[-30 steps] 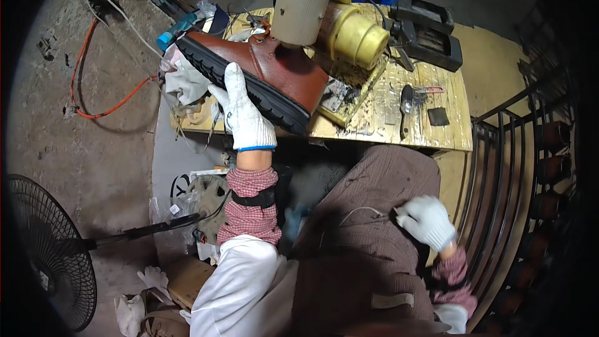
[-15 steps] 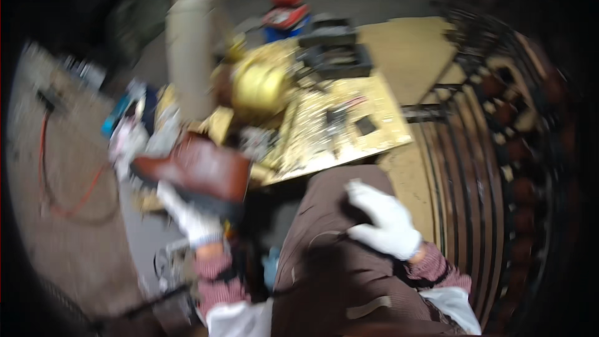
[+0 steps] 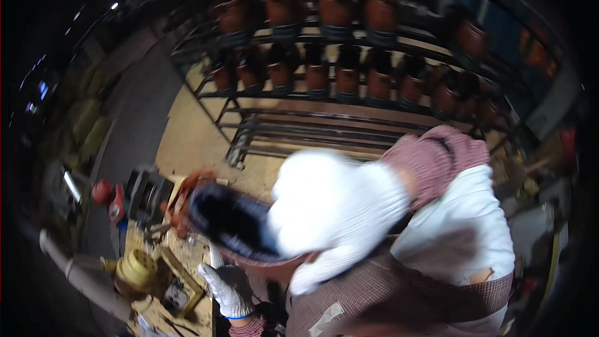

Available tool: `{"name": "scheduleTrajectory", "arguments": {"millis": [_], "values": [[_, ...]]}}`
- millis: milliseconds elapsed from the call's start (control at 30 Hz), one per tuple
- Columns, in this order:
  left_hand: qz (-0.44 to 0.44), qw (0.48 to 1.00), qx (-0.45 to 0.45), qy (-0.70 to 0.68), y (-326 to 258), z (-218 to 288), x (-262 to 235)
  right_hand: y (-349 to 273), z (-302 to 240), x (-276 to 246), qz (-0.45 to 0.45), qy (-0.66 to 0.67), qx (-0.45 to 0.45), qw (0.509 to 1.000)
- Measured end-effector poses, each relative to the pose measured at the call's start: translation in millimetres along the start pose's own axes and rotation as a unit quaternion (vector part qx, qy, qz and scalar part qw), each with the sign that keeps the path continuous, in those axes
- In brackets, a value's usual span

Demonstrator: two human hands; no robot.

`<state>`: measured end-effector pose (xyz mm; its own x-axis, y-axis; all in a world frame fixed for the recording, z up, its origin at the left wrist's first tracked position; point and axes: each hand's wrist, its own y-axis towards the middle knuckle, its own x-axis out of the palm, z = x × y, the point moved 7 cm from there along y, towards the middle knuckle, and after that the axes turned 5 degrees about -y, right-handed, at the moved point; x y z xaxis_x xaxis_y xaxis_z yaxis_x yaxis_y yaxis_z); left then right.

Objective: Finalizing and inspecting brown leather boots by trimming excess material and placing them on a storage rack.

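Observation:
My right hand [image 3: 337, 203], in a white knit glove, is closed on the rim of a reddish-brown leather boot [image 3: 274, 268]. The boot's dark, wide opening faces up toward me, and motion smears its edges. Below the boot, beside the workbench [image 3: 203, 318], is my left hand [image 3: 231, 293], also gloved in white. Its fingers stand apart with nothing seen in them. The boot hides part of that hand.
Ahead stands a dark metal rack [image 3: 268, 93] with several brown boots in rows; its lower bars hold none. On the bench at the left are a yellow round machine part [image 3: 137, 268] and a dark metal box [image 3: 150, 193]. A pale pipe [image 3: 87, 287] rises beyond.
My view has swung right toward the rack. The boot, held in my left hand before, is now in my right hand. The left hand has let go of it.

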<state>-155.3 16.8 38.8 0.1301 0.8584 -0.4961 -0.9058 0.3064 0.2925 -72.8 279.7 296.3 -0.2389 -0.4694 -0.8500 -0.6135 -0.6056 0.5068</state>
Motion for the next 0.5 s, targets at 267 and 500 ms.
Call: {"name": "scheduleTrajectory", "arguments": {"millis": [267,500], "values": [[0.027,0.812,-0.267,-0.518,27.3,54.8,66.4,-139.1,-19.0,-189.4,0.159,-0.45,0.352,0.805],[-0.021,0.832,-0.232,-0.504,44.4,77.7,74.5,-280.1,141.7,-261.8,0.043,-0.591,0.445,0.671]]}}
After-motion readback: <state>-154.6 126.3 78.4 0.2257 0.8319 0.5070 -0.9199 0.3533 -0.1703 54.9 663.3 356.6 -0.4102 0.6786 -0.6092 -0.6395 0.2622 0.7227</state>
